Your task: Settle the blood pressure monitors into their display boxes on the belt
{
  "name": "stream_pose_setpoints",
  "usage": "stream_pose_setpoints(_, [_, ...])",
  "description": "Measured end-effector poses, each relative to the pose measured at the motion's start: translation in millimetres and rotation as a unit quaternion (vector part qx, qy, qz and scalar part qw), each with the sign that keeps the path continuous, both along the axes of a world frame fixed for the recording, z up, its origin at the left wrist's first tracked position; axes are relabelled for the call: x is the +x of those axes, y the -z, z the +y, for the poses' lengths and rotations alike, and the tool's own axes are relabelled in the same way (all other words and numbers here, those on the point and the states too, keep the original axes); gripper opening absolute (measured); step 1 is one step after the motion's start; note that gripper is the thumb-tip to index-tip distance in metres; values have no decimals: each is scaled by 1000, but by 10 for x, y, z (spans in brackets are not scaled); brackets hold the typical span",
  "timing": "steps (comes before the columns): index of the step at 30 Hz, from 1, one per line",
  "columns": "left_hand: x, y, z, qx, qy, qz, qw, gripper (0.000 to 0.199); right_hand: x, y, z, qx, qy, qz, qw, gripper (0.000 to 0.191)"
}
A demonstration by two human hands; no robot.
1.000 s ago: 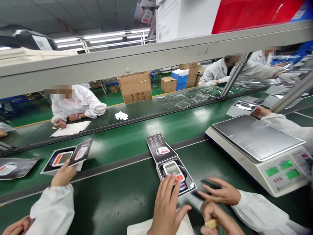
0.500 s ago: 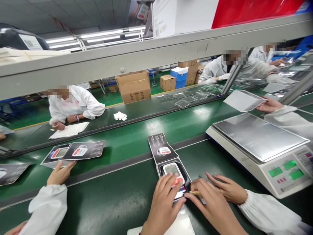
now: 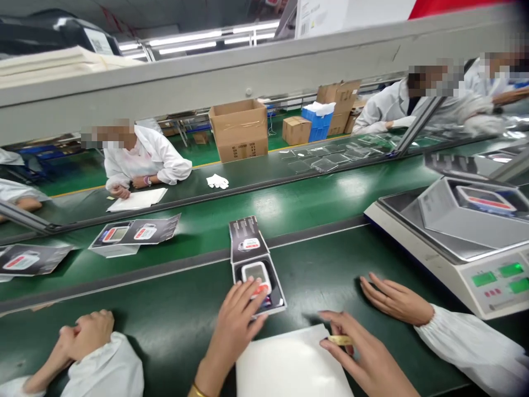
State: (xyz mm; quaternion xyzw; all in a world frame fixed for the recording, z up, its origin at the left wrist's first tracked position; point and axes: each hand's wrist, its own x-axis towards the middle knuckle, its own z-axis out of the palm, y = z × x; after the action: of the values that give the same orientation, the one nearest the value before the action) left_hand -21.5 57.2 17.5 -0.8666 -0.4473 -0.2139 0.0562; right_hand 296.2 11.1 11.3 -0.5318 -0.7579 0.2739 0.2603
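An open dark box (image 3: 279, 292) with a printed lid lies in front of me, and in it sits a white device (image 3: 249, 269) with a grey screen and a red-orange area. My left hand (image 3: 239, 314) lies over the lower part of the device, its fingers stretched out and covering some of it. A white flat sheet or pad (image 3: 289, 364) rests just below the box. Over its right corner is my right hand (image 3: 355, 350), thumb and fingers curled around a short yellowish thing (image 3: 340, 340) whose kind I cannot make out.
A scale (image 3: 438, 242) at the right carries a tilted box (image 3: 463, 220). Co-workers' hands rest at right (image 3: 397, 300) and left (image 3: 85, 336). More opened boxes (image 3: 144, 230) lie on the green belt (image 3: 306, 204). A metal beam (image 3: 206, 82) crosses above.
The box and my left hand have moved a little left; my right hand has drawn away from it. The co-worker's box now sits on the scale, and the left co-worker's hand has pulled back.
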Motion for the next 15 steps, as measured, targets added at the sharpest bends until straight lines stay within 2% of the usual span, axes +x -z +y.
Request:
stream_pose_setpoints(3, [-440,-118,-242,13,-57,2,998,55,-90,19,-161,-35,-29,-30,999,12])
stream_pose_setpoints(5, [-470,-153,-453,9,-74,-20,997,55,-159,107,-270,-30,-53,-76,995,12])
stream_pose_setpoints(7, [-293,-109,-666,-34,-31,-31,998,53,-214,217,-359,0,-69,-129,989,17])
stream_pose_setpoints(10, [109,86,-897,-123,64,21,990,53,-285,332,-445,39,-81,-196,977,25])
stream_pose_setpoints(12, [298,238,-963,-149,81,55,984,56,-357,346,-487,36,-92,-224,970,27])
stream_pose_setpoints(15, [382,388,-963,-151,70,66,984,57,-506,282,-541,-13,-111,-231,966,26])
